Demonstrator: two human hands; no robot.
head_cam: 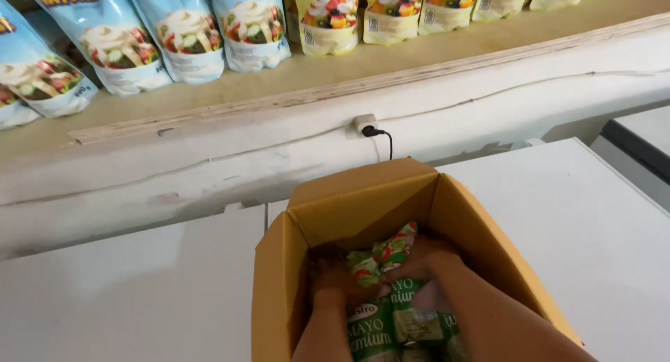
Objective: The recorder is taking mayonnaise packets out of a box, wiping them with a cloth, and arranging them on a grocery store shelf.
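Your white bench (139, 299) carries an open cardboard box (363, 201), flaps up. Above it, a wooden shelf (419, 55) holds blue and yellow sauce pouches (188, 34). Inside the box lie green pouches (380, 320), glossy, with white lettering and a red-flecked food picture. Your left hand (331, 278) and right hand (426, 264) reach deep among them, fingers clamped on the green pouches.
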